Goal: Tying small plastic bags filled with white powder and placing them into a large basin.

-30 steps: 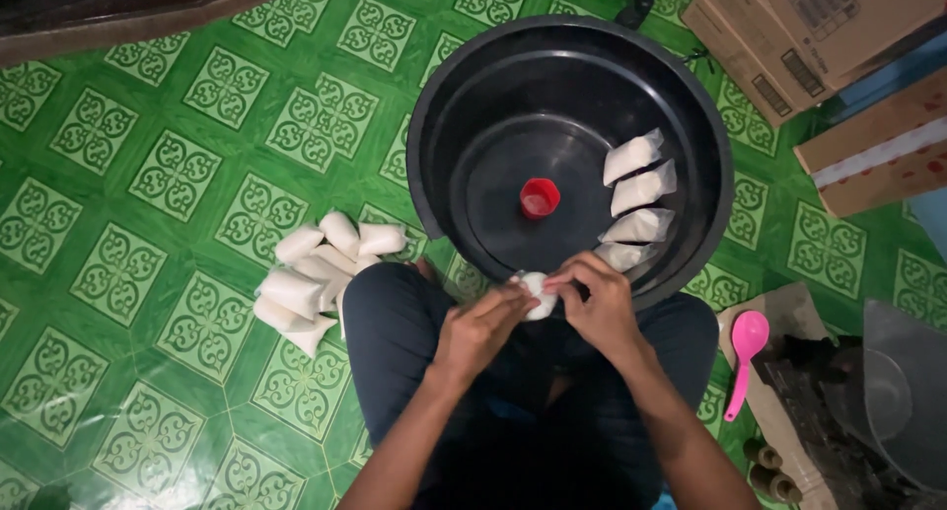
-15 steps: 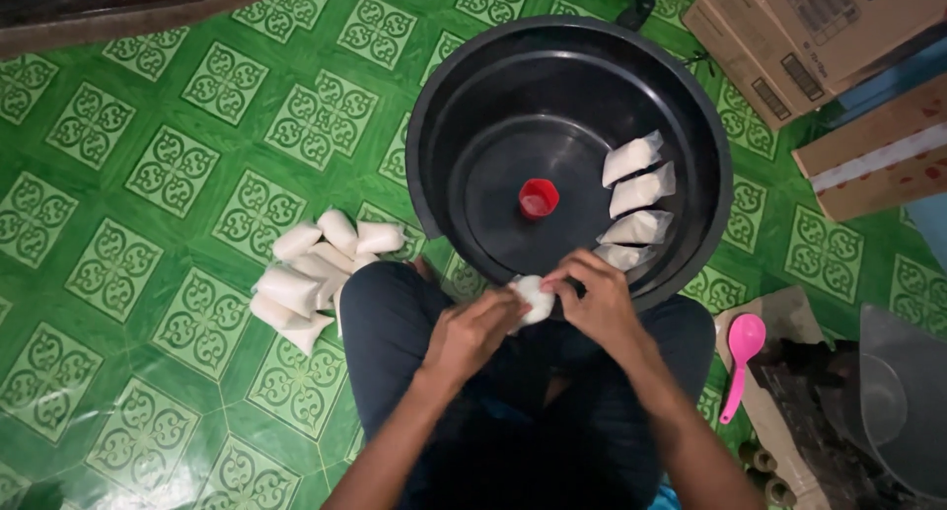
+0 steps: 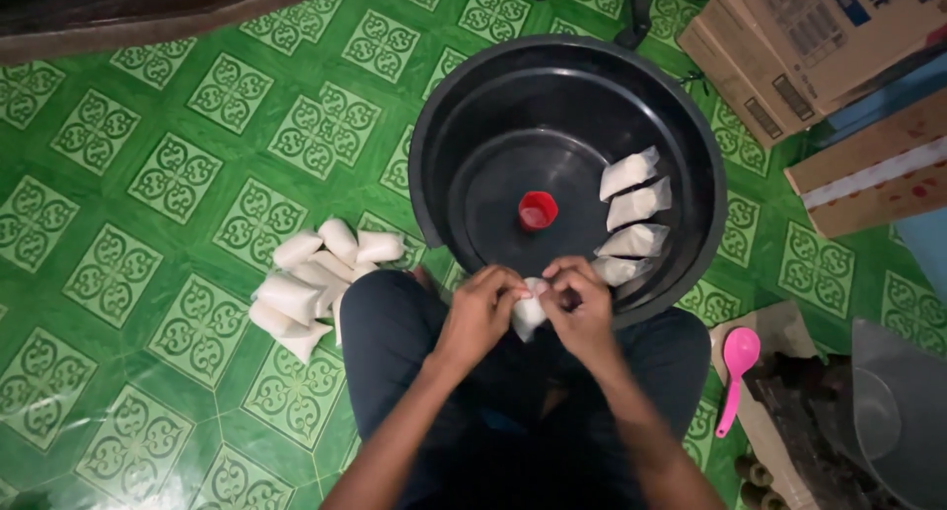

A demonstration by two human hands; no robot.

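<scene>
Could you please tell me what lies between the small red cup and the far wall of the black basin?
Nothing: in the head view only bare black bottom runs from the red cup to the basin wall.

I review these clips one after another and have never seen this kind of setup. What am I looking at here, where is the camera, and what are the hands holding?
There is no machine: a seated person works with two bare hands, and a camera worn on the head looks straight down. The left hand and right hand together pinch one small white filled plastic pouch above the lap. In front stands a large round black plastic tub on the green patterned tile floor; inside it are a small red cup and a row of four white pouches. A pile of similar white pouches lies on the floor to the person's left. A pink plastic spoon and brown cardboard boxes lie to the right.
</scene>
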